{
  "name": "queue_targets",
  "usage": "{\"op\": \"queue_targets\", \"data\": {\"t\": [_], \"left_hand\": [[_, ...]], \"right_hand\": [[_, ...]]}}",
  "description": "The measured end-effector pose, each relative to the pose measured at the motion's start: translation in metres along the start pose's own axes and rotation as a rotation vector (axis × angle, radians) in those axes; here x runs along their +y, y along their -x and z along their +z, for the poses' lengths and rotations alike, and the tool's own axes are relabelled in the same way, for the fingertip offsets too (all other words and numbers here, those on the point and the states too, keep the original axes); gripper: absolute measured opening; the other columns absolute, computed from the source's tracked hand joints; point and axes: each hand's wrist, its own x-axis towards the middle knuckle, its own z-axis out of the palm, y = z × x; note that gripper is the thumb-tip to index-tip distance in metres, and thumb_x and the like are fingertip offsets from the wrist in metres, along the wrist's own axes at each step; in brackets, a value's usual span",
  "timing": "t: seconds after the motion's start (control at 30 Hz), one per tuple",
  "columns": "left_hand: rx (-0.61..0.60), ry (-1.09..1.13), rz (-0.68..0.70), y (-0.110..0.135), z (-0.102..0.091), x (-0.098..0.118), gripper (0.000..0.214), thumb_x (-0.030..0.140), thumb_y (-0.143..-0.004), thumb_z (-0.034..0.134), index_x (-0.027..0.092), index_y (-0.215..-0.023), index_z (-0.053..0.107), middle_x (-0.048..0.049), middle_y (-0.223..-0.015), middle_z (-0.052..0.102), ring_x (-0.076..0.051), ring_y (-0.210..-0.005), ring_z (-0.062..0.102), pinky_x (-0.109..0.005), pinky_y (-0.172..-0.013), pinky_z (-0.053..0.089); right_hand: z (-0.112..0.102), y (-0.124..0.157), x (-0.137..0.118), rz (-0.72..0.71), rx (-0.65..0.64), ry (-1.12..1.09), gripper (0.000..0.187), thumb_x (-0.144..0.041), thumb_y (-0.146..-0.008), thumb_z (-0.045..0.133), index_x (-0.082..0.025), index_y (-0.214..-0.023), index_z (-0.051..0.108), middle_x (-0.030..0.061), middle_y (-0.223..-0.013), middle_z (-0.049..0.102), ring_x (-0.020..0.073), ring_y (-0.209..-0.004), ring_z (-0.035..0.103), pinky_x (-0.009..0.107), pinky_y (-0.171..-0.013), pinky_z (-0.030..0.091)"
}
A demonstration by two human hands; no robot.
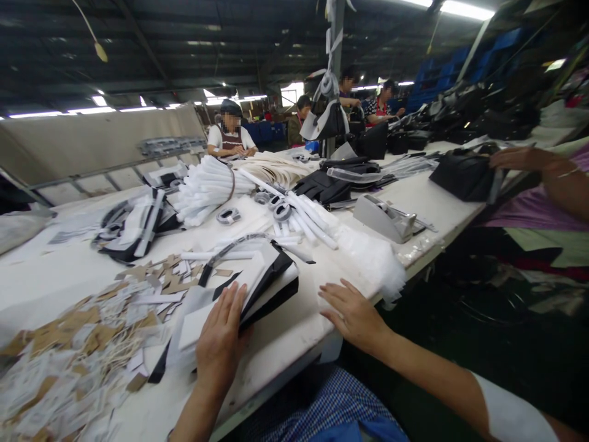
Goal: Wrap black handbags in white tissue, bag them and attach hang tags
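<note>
A black handbag (281, 265) with white sheets and a curved, wrapped handle lies tilted on the white table in front of me. My left hand (221, 334) grips its near side, fingers stretched over the white sheet and the thumb partly hidden by the bag's lower edge. To the right, my right hand (352, 313) is apart from the bag, over the table's front edge. Its fingers are spread and hold nothing. Loose tags and cardboard pieces (92, 331) lie in a heap left of my left hand.
A tape dispenser (384, 218), clear plastic bags (368, 255) and white rolled tubes (207, 190) lie farther back. Another black bag (133, 227) sits at left. At right, a co-worker's hand (519, 158) touches a black bag (464, 175). More people work behind the table.
</note>
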Motion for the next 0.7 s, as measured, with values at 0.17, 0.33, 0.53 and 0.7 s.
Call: {"op": "queue_targets", "data": {"t": [0.17,0.33,0.53,0.7], "left_hand": [[-0.012,-0.001,-0.008,-0.001,-0.002,0.000,0.077,0.009,-0.084,0.049,0.024,-0.155,0.022,-0.0112,-0.155,0.040,-0.031,-0.140,0.041,-0.049,-0.109,0.045],[-0.006,-0.006,-0.022,0.000,-0.004,0.003,0.080,0.006,-0.083,0.048,0.024,-0.155,0.020,-0.0109,-0.156,0.039,-0.030,-0.141,0.040,-0.049,-0.109,0.044],[-0.027,-0.002,-0.021,0.000,-0.002,0.004,0.082,0.004,-0.082,0.049,0.025,-0.155,0.020,-0.0097,-0.157,0.038,-0.029,-0.143,0.037,-0.049,-0.111,0.042],[0.004,0.009,-0.063,-0.003,-0.006,0.002,0.079,0.006,-0.083,0.052,0.024,-0.155,0.022,-0.0103,-0.156,0.039,-0.029,-0.142,0.039,-0.046,-0.110,0.044]], "right_hand": [[0.040,-0.025,0.011,0.092,-0.111,0.088,0.070,-0.046,-0.087,0.066,-0.007,-0.143,0.048,0.0268,-0.150,0.039,0.0389,-0.142,0.035,0.059,-0.112,0.036],[0.039,-0.003,-0.017,-0.116,-0.220,-0.046,0.061,-0.051,-0.093,0.056,-0.018,-0.144,0.049,0.0168,-0.151,0.044,0.0323,-0.141,0.039,0.054,-0.116,0.033],[0.038,-0.039,-0.020,-0.039,-0.049,-0.059,0.053,-0.036,-0.095,0.056,-0.019,-0.144,0.048,0.0172,-0.147,0.049,0.0320,-0.138,0.043,0.057,-0.113,0.035],[0.072,-0.071,-0.024,-0.174,-0.149,-0.126,0.045,-0.039,-0.091,0.061,-0.020,-0.132,0.060,0.0129,-0.142,0.055,0.0317,-0.138,0.043,0.055,-0.117,0.029]]}}
